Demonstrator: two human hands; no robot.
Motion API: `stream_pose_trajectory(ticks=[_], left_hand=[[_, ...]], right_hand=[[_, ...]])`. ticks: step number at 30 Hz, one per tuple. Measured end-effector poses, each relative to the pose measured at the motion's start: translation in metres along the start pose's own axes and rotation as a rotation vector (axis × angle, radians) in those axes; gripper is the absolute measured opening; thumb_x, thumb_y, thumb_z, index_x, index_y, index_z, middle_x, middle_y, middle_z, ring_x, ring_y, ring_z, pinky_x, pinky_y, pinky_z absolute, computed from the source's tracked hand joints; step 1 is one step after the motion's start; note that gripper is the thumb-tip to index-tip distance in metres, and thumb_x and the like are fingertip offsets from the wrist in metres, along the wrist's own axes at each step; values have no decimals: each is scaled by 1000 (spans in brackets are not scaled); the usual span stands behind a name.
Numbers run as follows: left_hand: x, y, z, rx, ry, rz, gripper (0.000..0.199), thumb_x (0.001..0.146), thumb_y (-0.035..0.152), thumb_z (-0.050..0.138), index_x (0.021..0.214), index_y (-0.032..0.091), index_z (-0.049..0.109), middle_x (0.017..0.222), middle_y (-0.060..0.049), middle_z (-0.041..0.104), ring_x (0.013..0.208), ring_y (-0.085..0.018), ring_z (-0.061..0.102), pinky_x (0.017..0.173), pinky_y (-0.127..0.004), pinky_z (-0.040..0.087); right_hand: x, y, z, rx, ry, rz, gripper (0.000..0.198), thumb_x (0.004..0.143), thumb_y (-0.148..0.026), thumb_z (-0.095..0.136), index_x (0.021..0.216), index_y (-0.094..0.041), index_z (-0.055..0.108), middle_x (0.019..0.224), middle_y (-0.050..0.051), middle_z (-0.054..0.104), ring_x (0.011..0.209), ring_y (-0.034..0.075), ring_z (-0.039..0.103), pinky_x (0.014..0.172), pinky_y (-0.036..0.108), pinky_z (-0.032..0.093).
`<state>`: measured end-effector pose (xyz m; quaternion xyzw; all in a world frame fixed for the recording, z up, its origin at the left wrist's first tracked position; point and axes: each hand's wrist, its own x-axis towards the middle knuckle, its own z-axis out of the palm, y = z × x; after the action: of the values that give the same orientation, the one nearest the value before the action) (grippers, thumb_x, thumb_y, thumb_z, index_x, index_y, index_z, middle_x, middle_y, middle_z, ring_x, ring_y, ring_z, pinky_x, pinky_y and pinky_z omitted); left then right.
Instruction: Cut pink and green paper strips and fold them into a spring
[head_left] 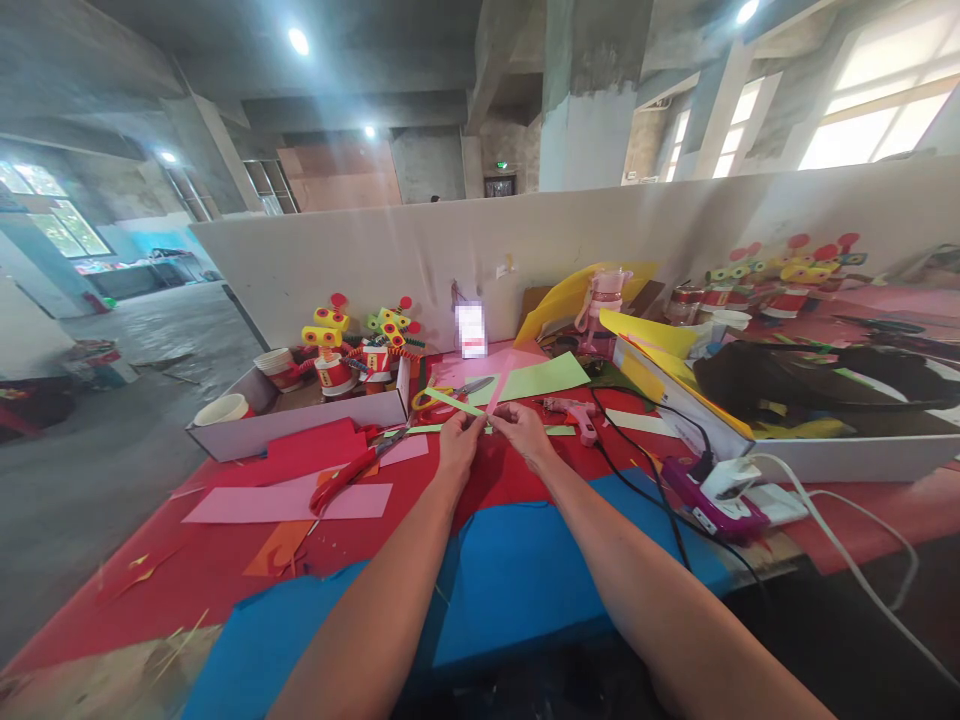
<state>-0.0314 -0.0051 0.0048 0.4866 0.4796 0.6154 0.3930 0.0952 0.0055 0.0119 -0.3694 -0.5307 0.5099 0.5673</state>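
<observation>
My left hand (459, 448) and my right hand (523, 436) meet over the middle of the table, fingertips pinched together. Between them they hold the crossed ends of two narrow paper strips. The light green paper strip (452, 402) slants up to the left, and the pink paper strip (501, 380) points up and away. My fingertips hide how the ends are joined. Just beyond lie yellow-handled scissors (429, 400) and a green paper sheet (547, 378). A pink glue gun (574, 415) rests right of my right hand. Red-handled scissors (345, 478) lie left of my left hand.
At the left, a white box (300, 432) holds paper cups and cup robots (334, 365). A larger box (847, 455) with dark items stands right. The purple power strip (712, 500) and its cables lie near my right forearm. Blue paper (517, 580) covers the front edge.
</observation>
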Motion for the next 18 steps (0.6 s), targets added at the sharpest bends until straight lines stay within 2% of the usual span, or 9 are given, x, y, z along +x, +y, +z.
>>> stream_pose_trajectory(ticks=[8, 13, 18], left_hand=[[-4, 6, 1, -159, -30, -80, 34, 58, 44, 80, 73, 16, 67, 66, 2, 61, 61, -11, 51, 60, -23, 39], [-2, 4, 0, -117, -40, -30, 31, 60, 43, 79, 67, 16, 65, 62, 3, 57, 59, -10, 46, 59, -23, 36], [0, 3, 0, -54, -49, 7, 30, 62, 42, 77, 66, 16, 64, 60, 2, 55, 58, -10, 44, 57, -23, 34]], right_hand=[[-1, 1, 0, 118, 19, 56, 29, 53, -39, 79, 66, -19, 62, 65, -1, 66, 64, 15, 59, 67, 28, 46], [4, 5, -4, 228, 2, 170, 32, 51, -44, 80, 68, -20, 66, 70, 0, 69, 67, 15, 59, 71, 29, 46], [3, 4, -5, 252, -26, 179, 37, 49, -47, 83, 70, -20, 70, 71, -1, 69, 66, 13, 58, 71, 28, 45]])
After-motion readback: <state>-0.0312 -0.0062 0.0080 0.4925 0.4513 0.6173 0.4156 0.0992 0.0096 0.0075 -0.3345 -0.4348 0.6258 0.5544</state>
